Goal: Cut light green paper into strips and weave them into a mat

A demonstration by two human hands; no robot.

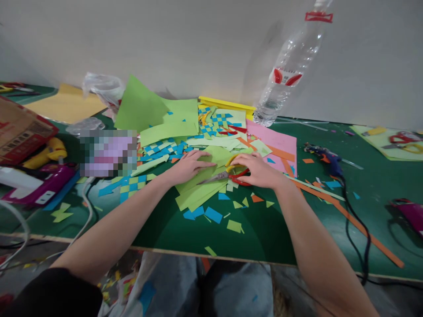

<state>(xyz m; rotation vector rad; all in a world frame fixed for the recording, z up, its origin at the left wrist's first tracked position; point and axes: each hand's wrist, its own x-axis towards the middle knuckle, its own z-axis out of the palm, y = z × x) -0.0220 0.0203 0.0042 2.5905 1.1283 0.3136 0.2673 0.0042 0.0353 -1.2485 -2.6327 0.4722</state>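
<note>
Fingers (247, 160) of the right hand (261, 171) curl around the handles of the scissors (225, 175); the left hand (187, 168) lies loosely spread, gripping nothing, on the green paper (195, 193). Back from the worktop's (158, 230) near edge, that paper looks light, bendy and apt to slide: best pinned flat. Resting across it, the scissors look stiff, best taken by their loops. Near the far edge stands a bottle (280, 79).

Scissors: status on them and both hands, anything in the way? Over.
Right hand gripping scissors, pointing left over green paper. Left hand resting on the paper, fingers spread. Loose scraps scattered close by.
</note>
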